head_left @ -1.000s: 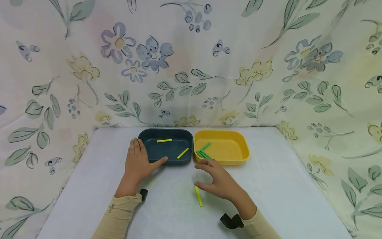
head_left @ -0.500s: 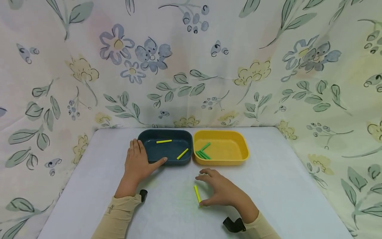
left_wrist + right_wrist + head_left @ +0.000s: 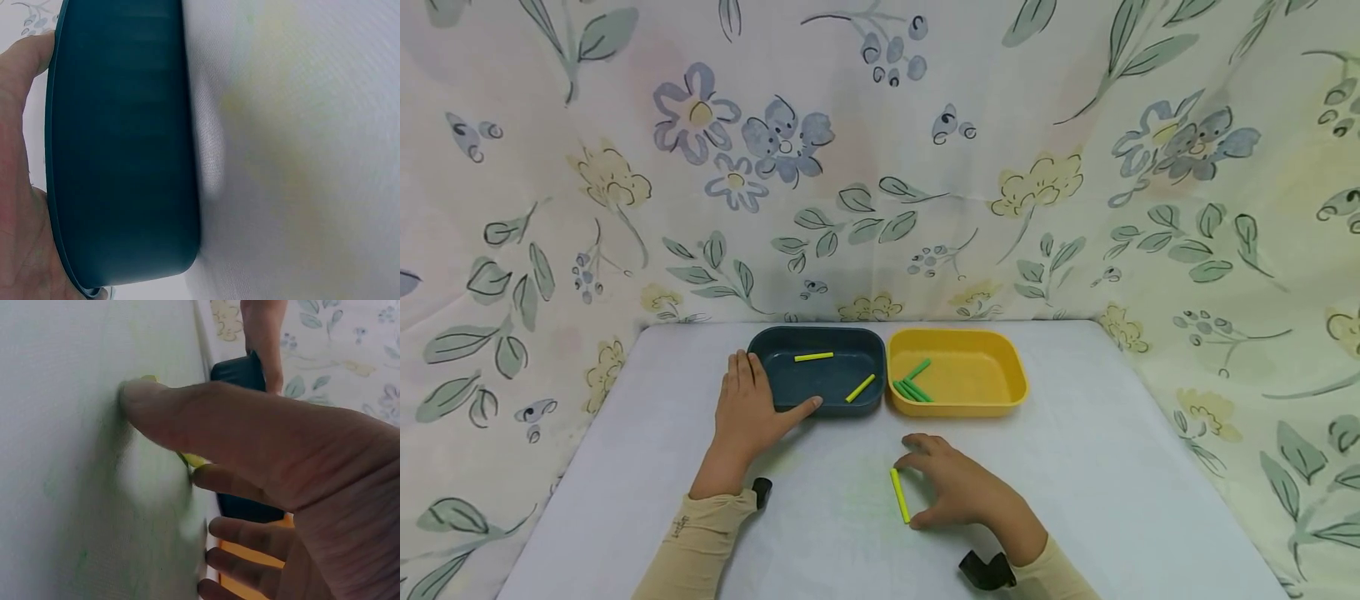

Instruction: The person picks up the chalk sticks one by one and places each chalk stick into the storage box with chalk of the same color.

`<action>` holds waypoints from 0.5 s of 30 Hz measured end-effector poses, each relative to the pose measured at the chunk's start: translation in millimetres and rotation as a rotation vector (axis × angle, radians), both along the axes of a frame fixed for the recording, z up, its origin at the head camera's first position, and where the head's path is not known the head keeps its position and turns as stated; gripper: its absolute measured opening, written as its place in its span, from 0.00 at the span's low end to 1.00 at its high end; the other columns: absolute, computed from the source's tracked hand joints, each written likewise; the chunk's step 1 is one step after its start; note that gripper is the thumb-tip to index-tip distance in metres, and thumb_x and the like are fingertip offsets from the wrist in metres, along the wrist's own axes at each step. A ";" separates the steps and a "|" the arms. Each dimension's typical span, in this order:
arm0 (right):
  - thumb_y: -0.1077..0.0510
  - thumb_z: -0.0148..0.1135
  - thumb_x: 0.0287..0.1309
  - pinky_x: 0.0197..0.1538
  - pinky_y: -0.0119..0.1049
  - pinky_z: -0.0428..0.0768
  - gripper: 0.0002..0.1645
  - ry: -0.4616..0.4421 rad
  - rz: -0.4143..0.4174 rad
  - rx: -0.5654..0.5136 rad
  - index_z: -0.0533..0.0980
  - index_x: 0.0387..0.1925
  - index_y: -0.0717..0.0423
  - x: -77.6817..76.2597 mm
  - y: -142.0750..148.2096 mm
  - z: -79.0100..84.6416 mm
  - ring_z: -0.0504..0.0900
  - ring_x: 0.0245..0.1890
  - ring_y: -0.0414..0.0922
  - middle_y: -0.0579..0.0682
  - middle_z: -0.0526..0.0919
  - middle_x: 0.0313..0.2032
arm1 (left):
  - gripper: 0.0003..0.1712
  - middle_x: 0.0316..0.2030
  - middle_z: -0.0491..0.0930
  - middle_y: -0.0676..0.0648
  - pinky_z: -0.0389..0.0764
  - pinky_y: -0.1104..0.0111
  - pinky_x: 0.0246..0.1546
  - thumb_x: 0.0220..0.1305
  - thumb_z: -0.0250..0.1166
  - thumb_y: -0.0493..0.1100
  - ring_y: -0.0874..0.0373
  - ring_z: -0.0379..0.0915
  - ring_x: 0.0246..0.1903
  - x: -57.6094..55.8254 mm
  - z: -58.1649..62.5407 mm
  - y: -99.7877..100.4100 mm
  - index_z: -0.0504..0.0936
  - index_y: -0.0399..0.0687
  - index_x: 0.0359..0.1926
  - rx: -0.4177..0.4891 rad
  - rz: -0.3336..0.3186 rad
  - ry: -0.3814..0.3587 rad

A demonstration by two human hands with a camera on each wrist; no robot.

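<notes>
My left hand (image 3: pixel 748 417) rests at the front left corner of a dark blue tray (image 3: pixel 831 408), fingers straight along its left side and thumb on the front rim. In the left wrist view the thumb touches the tray's rim (image 3: pixel 51 125). Two yellow chalk sticks lie inside this tray. In front of the trays, my right hand (image 3: pixel 966 487) pinches a yellow chalk stick (image 3: pixel 900 496) end to end, index fingertip at its far end, thumb at its near end. The right wrist view shows the thumb (image 3: pixel 187 412) covering most of that stick.
A yellow tray (image 3: pixel 977 375) stands against the blue tray's right side, with several green chalk sticks (image 3: pixel 913 389) in its left part. Faint yellow and green smudges mark the white tabletop (image 3: pixel 820 533). Behind the table hangs a floral cloth (image 3: pixel 880 167).
My right hand has drawn back from the yellow tray's front edge, and its thumb and index finger have come to the two ends of the yellow chalk stick. The left hand stays put.
</notes>
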State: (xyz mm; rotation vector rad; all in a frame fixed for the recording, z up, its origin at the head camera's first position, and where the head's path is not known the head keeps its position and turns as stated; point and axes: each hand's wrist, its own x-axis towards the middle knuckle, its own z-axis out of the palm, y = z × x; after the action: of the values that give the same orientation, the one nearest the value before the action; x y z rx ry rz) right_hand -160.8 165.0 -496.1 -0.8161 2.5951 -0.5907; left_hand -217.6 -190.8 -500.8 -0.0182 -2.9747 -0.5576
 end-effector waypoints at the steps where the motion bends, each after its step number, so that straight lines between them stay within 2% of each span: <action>1: 0.38 0.86 0.44 0.76 0.58 0.71 0.48 0.001 0.001 0.003 0.78 0.68 0.36 0.1 -0.1 0.0 0.64 0.79 0.53 0.49 0.66 0.79 | 0.84 0.82 0.33 0.23 0.43 0.35 0.81 0.55 0.59 0.88 0.26 0.29 0.83 0.1 0.1 0.0 0.39 0.24 0.82 0.001 -0.001 -0.002; 5: 0.35 0.87 0.42 0.76 0.59 0.70 0.52 -0.008 0.002 0.012 0.76 0.71 0.35 0.9 -0.6 0.3 0.64 0.79 0.54 0.49 0.64 0.80 | 0.84 0.82 0.32 0.23 0.43 0.35 0.81 0.55 0.59 0.88 0.26 0.29 0.83 0.4 0.2 0.0 0.39 0.24 0.82 -0.001 -0.003 -0.005; 15: 0.34 0.84 0.45 0.76 0.60 0.71 0.44 0.022 0.014 0.024 0.79 0.64 0.34 2.4 -2.6 1.8 0.67 0.77 0.53 0.48 0.67 0.78 | 0.84 0.83 0.31 0.24 0.42 0.36 0.82 0.55 0.57 0.89 0.27 0.28 0.83 1.6 2.3 0.1 0.39 0.25 0.82 -0.001 0.002 -0.024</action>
State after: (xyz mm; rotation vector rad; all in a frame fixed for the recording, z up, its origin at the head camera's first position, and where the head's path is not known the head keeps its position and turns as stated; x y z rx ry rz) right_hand -158.4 162.4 -494.3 -0.8363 2.6092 -0.5480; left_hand -216.0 -190.7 -498.5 -0.0086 -2.9980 -0.5603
